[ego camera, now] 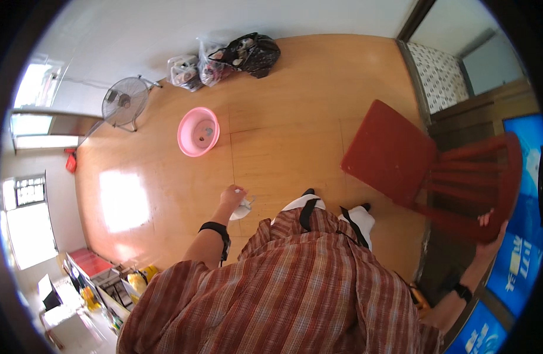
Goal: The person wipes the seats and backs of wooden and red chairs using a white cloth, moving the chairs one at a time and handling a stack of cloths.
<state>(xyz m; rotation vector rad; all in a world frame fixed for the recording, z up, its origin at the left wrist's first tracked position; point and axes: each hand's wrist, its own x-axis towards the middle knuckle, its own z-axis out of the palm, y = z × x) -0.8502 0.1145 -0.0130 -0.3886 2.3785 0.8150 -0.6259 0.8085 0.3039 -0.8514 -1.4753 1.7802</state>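
A crumpled white item (241, 211), possibly cloth or thin plastic, hangs from the closed fingers of my left hand (233, 196) over the floor. My right hand (490, 225) grips the top corner of the backrest of a red wooden chair (388, 152), fingertips showing through beside the slats. The chair's square seat faces up, its backrest towards the right rim of the view. Part of my right palm is hidden behind the wood. On the floor ahead of my left hand stands a pink plastic basin (183, 132) with small objects at its bottom.
Filled plastic bags, including a black one (258, 55), lean against the far wall. A round floor fan (124, 101) stands left of them. Blue packages (512, 261) bearing writing lie beside my right arm. A doorway (424, 79) opens at upper right. A cluttered table (83, 327) stands lower left.
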